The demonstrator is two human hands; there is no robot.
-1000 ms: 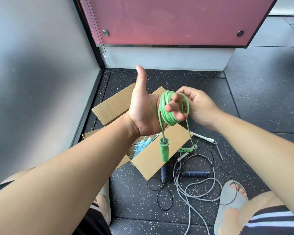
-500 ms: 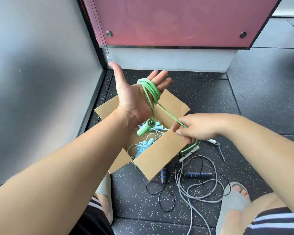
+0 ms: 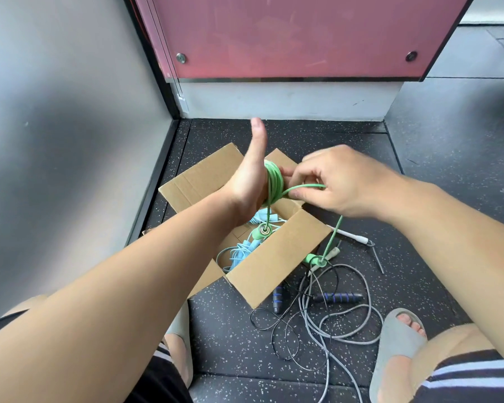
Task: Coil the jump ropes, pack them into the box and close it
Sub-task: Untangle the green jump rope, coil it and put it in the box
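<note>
My left hand (image 3: pixel 249 184) is held upright over the open cardboard box (image 3: pixel 277 258), thumb pointing up, with the green jump rope (image 3: pixel 274 184) wound in several loops around it. One green handle (image 3: pixel 261 232) dangles from the coil above the box. My right hand (image 3: pixel 344 181) pinches the free green strand just right of the coil. That strand runs down to the other green handle (image 3: pixel 313 259) on the floor beside the box. A light blue jump rope (image 3: pixel 242 251) lies inside the box.
A grey rope (image 3: pixel 349 318) with a white handle (image 3: pixel 351 236) and a thin black rope with blue-and-black handles (image 3: pixel 339 298) lie tangled on the speckled floor to the right of the box. My sandalled feet (image 3: pixel 396 341) flank them. A grey wall (image 3: pixel 70 141) stands at left.
My right hand has come up from the box's edge to the coil, carrying the green strand. My left hand has turned edge-on with the thumb up.
</note>
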